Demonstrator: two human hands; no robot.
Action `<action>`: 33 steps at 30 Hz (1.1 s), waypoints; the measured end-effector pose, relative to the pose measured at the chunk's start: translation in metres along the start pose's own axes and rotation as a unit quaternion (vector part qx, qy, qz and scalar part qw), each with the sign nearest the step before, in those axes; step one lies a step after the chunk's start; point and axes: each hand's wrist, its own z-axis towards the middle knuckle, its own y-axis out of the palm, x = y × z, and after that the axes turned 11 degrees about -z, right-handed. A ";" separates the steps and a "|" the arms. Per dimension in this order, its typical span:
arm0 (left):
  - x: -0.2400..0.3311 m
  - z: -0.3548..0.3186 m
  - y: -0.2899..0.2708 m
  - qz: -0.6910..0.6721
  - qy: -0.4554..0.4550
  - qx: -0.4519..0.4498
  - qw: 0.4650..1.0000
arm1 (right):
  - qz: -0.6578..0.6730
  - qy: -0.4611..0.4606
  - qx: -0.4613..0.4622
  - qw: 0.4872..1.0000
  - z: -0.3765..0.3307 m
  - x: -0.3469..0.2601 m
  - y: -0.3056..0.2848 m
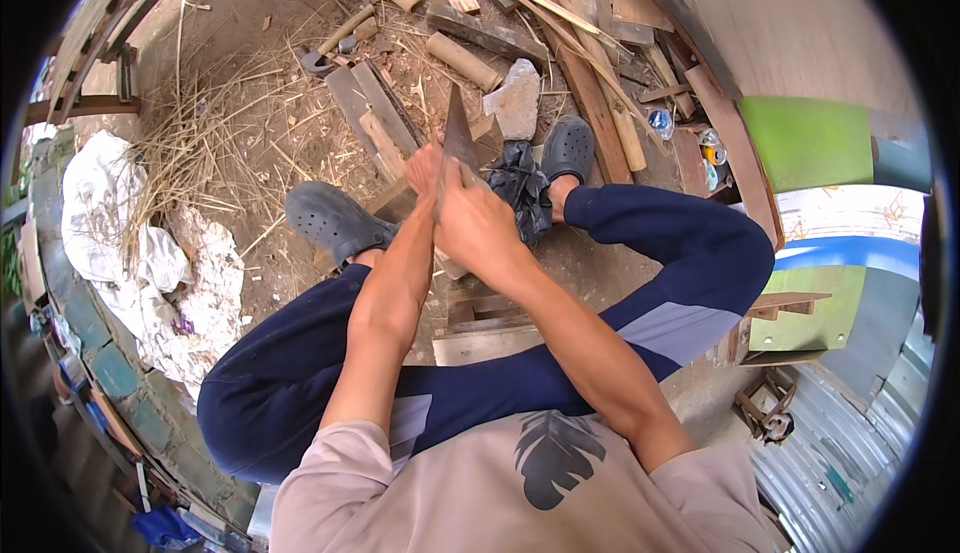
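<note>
My right hand (472, 215) is closed at the wide end of a dark, flat blade (459, 131) that tapers to a point away from me. Its handle is hidden under my fingers, so I cannot tell what kind of blade it is. Right beside it, on the left, my left hand (425, 170) is closed too. What it holds is hidden. Both hands meet between my knees, above wooden boards on the ground. A grey stone chunk (515, 100) and a black plastic bag (515, 185) lie just beyond and right of them.
Wooden planks (368, 113) and cut bamboo pieces (463, 61) lie ahead on the dirt. Long timbers (590, 103) stretch along the right. Dry straw (225, 123) and a white sack (105, 203) spread at the left. My grey clogs (335, 221) flank the work spot.
</note>
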 end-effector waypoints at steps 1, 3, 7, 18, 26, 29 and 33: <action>-0.003 0.006 -0.005 0.003 0.004 0.006 1.000 | -0.026 -0.029 0.008 0.999 -0.024 -0.003 -0.008; 0.007 0.011 0.002 0.029 -0.030 0.024 0.999 | -0.014 0.008 -0.152 0.988 -0.071 -0.013 -0.058; -0.007 0.022 0.001 0.028 -0.004 0.000 1.000 | -0.027 0.035 -0.113 0.993 -0.026 -0.023 -0.049; 0.010 0.014 -0.005 0.034 -0.057 0.020 0.998 | -0.010 0.049 -0.140 0.989 -0.059 -0.009 -0.066; 0.006 0.024 -0.004 0.030 -0.010 0.013 0.999 | -0.091 -0.008 -0.045 0.995 -0.035 0.004 -0.023; 0.002 0.002 -0.002 0.050 -0.044 0.035 0.997 | -0.043 0.027 -0.121 0.991 -0.055 -0.009 -0.055; -0.008 0.006 0.016 0.013 -0.031 -0.024 0.999 | -0.019 0.056 -0.043 0.997 0.040 0.017 -0.013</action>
